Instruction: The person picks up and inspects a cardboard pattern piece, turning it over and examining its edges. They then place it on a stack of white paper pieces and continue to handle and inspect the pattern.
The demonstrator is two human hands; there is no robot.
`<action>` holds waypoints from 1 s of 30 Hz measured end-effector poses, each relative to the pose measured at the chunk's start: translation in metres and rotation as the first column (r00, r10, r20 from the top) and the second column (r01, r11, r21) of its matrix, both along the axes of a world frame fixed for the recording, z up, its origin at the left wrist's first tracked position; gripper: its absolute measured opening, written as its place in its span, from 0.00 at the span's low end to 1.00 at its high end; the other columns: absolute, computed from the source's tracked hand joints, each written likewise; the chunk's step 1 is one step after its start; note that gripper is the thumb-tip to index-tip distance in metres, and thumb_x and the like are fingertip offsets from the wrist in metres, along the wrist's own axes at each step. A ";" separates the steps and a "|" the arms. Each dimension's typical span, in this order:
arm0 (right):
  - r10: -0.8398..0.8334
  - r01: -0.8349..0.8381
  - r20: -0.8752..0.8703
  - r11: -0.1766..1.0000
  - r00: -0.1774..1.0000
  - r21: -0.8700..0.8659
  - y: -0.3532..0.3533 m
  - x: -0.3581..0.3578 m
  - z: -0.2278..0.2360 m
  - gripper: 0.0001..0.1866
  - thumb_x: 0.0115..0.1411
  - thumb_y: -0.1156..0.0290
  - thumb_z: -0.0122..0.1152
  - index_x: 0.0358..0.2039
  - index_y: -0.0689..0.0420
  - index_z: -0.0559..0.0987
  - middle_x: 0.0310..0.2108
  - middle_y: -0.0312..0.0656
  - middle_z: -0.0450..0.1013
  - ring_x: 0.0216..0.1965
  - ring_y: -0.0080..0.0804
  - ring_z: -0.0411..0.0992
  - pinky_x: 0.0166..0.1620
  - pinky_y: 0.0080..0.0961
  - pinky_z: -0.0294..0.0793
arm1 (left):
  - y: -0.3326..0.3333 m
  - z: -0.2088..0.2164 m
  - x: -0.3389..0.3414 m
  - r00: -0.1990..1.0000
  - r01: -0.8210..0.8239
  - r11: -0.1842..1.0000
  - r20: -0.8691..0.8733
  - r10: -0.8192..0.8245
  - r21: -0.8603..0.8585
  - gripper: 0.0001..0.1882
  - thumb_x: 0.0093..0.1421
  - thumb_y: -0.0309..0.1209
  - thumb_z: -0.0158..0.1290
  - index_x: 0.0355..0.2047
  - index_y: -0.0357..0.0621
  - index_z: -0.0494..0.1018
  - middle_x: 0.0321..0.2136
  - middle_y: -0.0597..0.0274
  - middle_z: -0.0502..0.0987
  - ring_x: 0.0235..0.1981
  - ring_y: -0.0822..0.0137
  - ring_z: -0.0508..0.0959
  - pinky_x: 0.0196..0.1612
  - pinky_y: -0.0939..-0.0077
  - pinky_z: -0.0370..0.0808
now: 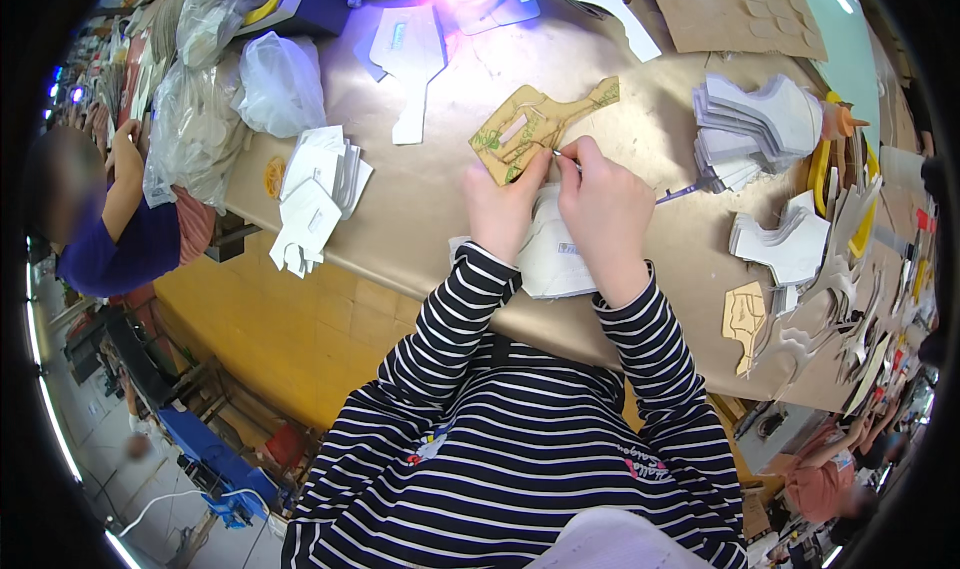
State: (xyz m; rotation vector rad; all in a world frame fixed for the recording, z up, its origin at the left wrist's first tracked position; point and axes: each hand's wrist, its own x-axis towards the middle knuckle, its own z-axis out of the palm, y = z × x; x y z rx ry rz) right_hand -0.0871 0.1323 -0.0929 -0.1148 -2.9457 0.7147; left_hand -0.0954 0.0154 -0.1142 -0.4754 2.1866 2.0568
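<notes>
My left hand [503, 204] grips the lower edge of a tan pattern template [530, 129] with green markings and a cut-out slot. The template's narrow arm points to the far right. In my right hand [605, 204] the fingers are pinched round a thin pen-like tool [559, 155], mostly hidden, its silvery tip against the template's near edge. Beneath my hands lies a stack of white shaped pieces [553, 244], partly covered by them. A slim purple stick [678, 192] lies just right of my right hand.
White cut pieces are stacked at left [315, 199] and right [745, 129]. A smaller tan template [743, 319] lies near the right edge, beside loose strips. Plastic bags [282, 84] stand at the far left. An orange-tipped bottle [840, 122] is at right. A person [130, 209] sits at left.
</notes>
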 end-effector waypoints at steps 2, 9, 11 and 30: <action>0.007 -0.004 -0.083 0.999 0.997 0.034 -0.002 0.002 -0.003 0.04 0.57 0.67 0.61 0.28 0.51 0.76 0.17 0.40 0.75 0.18 0.39 0.75 0.22 0.33 0.71 | 0.001 0.000 0.000 1.000 -0.012 1.000 -0.010 0.012 0.001 0.08 0.56 0.21 0.61 0.36 0.29 0.79 0.31 0.60 0.82 0.29 0.74 0.80 0.32 0.80 0.77; 0.020 0.002 -0.258 0.996 0.966 0.087 -0.004 0.006 -0.010 0.05 0.56 0.68 0.63 0.28 0.51 0.75 0.17 0.37 0.74 0.18 0.35 0.73 0.23 0.30 0.70 | 0.004 0.002 0.000 0.998 -0.049 0.997 -0.038 0.051 0.058 0.09 0.56 0.20 0.60 0.38 0.29 0.78 0.32 0.59 0.82 0.30 0.74 0.80 0.33 0.80 0.77; 0.010 0.013 -0.258 0.996 0.966 0.089 -0.004 0.008 -0.011 0.04 0.56 0.69 0.63 0.28 0.50 0.77 0.18 0.37 0.74 0.18 0.36 0.73 0.23 0.31 0.69 | 0.003 0.002 0.001 0.998 -0.030 0.999 -0.048 0.032 0.046 0.09 0.56 0.19 0.60 0.38 0.28 0.78 0.32 0.59 0.82 0.29 0.73 0.81 0.32 0.80 0.77; 0.024 0.001 -0.300 0.997 0.954 0.083 -0.004 0.005 -0.010 0.03 0.53 0.68 0.64 0.25 0.48 0.78 0.14 0.36 0.73 0.16 0.35 0.72 0.21 0.30 0.67 | -0.003 -0.006 0.005 0.998 -0.015 0.996 -0.055 0.020 0.093 0.08 0.56 0.19 0.60 0.36 0.27 0.78 0.32 0.57 0.82 0.30 0.71 0.82 0.32 0.79 0.79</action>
